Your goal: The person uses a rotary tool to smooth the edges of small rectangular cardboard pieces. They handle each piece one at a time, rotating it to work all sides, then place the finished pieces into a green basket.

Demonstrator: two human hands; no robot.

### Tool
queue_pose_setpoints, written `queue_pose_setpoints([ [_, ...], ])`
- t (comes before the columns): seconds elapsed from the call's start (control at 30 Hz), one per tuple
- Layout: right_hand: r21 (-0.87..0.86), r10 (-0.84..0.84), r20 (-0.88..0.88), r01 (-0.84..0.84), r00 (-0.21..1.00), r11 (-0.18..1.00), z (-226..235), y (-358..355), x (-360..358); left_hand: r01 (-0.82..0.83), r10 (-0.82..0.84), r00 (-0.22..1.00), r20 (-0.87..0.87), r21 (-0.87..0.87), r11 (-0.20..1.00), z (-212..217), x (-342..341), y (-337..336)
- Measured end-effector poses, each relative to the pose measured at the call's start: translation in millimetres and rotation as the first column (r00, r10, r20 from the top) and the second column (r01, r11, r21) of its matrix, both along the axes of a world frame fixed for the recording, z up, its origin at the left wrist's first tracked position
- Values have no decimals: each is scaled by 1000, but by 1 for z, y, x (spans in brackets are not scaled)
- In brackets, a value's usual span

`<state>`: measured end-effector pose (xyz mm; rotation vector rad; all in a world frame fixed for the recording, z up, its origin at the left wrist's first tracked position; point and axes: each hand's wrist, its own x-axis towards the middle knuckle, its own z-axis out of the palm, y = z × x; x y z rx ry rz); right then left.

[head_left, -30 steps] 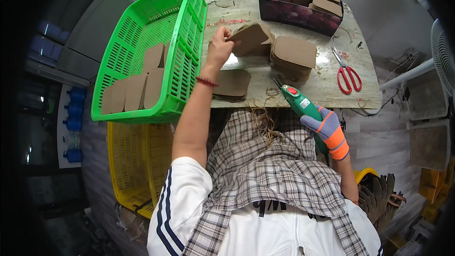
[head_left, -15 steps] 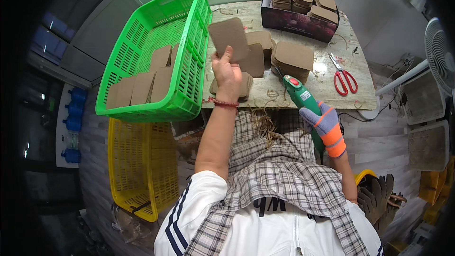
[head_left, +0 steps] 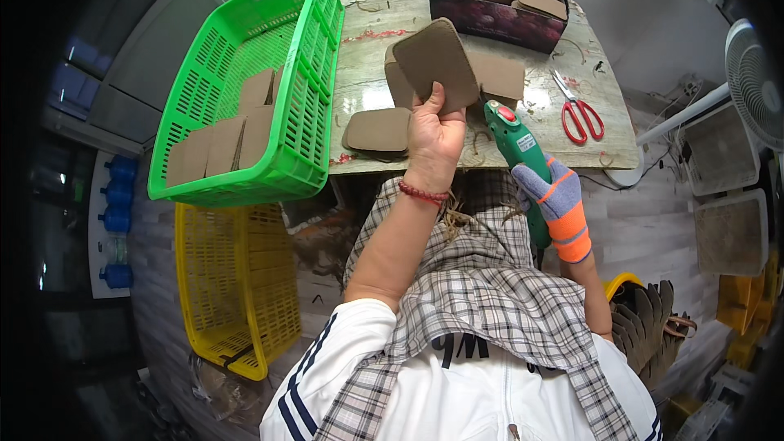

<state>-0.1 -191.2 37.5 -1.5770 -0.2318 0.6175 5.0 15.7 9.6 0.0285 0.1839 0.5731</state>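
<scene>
My left hand holds up a brown rounded cardboard piece above the table's near edge; a red bead bracelet sits on the wrist. In a grey and orange glove, my right hand grips a green glue gun whose tip points toward the held piece. Another brown piece lies flat on the marble-look table, and more pieces lie behind the raised one.
A green plastic basket at the left holds several cardboard pieces. A dark box at the back holds stacked pieces. Red scissors lie at the right. A yellow crate stands below, a fan at far right.
My left hand lifted a cardboard piece off the table pile and drew it back toward me. The glue gun in my right hand rose closer to the piece.
</scene>
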Motion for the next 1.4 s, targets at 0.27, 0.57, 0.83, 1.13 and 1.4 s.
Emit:
queue_pose_setpoints([
  [0.27, 36, -69, -8, 70, 998, 997, 11, -1, 3, 101, -98, 995, -33, 108, 989, -19, -10, -21],
  [0.57, 26, -54, 3, 54, 999, 998, 21, -12, 13, 221, -197, 975, -106, 299, 928, -42, -27, -16],
  [0.83, -129, 151, 42, -144, 988, 981, 28, -24, 11, 279, -182, 960, -212, 704, 653, -31, -48, 58],
  [1.13, -175, 194, 109, -173, 975, 969, 21, -17, 3, 521, -234, 852, -468, 718, 461, -15, -65, 77],
  [1.4, -131, 193, 6, -190, 981, 973, 14, -15, 6, 623, -250, 782, -570, 715, 317, -26, -75, 72],
])
